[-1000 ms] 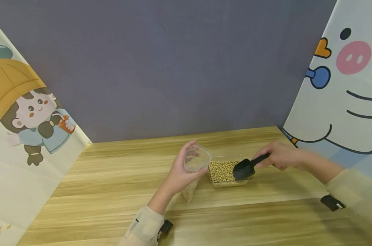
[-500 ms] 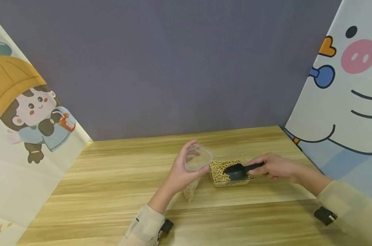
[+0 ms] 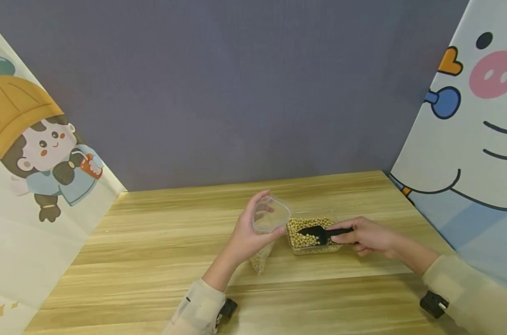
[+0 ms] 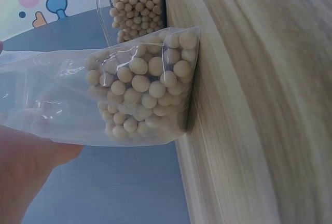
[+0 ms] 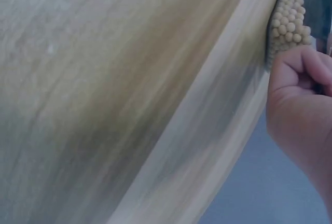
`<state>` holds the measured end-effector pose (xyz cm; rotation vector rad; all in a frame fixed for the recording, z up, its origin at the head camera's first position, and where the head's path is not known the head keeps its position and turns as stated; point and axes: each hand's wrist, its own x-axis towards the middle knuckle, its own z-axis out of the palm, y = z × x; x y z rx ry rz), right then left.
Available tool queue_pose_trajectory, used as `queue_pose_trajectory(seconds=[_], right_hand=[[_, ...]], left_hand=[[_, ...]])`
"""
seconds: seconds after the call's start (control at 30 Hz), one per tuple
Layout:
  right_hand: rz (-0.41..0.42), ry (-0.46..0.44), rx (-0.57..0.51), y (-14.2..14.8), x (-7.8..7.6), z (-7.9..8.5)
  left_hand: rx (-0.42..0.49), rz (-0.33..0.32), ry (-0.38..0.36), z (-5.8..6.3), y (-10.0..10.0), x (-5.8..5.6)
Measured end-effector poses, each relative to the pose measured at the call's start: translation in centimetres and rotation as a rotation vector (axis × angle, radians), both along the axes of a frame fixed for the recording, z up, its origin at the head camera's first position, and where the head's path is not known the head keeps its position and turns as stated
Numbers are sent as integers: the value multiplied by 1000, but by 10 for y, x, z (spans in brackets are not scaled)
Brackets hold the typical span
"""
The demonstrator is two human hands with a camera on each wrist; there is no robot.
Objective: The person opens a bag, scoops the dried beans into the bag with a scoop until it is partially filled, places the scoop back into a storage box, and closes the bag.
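Note:
My left hand [image 3: 246, 238] holds a clear plastic bag [image 3: 260, 261] by its mouth, thumb and fingers spread round the rim. In the left wrist view pale round beans fill the bottom of the bag [image 4: 142, 86], which appears to rest on the table. Just right of it stands a clear rectangular container [image 3: 316, 251] full of yellowish beans [image 3: 307, 222]. My right hand [image 3: 369, 238] grips the handle of a black scoop [image 3: 316, 233], whose blade lies tilted among the beans, its tip toward the bag. Curled fingers hide part of the handle in the right wrist view.
The wood-grain table [image 3: 161, 256] runs back to a grey upright panel [image 3: 253, 93]. White panels with cartoon prints stand left [image 3: 10, 242] and right [image 3: 492, 153]. Black wrist cameras sit by both cream sleeves.
My right hand has moved left and slightly down, pushing the scoop from the container's right part leftward into the beans, with its blade turning. My left hand and the bag stay almost still.

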<state>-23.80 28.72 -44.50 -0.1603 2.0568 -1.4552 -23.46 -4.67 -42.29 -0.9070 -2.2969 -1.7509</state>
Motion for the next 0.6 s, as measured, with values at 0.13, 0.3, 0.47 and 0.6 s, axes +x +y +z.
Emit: queue_pose_trajectory(seconds=[0.13, 0.3, 0.47, 0.6], right_hand=[[1, 44, 28, -1, 1, -1], [3, 52, 23, -1, 0, -4], [-4, 24, -30, 1, 0, -8], [-1, 22, -63, 6, 0, -10]], left_hand=[[0, -2, 2, 0, 1, 0], [1, -2, 0, 1, 1, 0], [7, 0, -11, 1, 1, 1], [10, 4, -19, 1, 2, 1]])
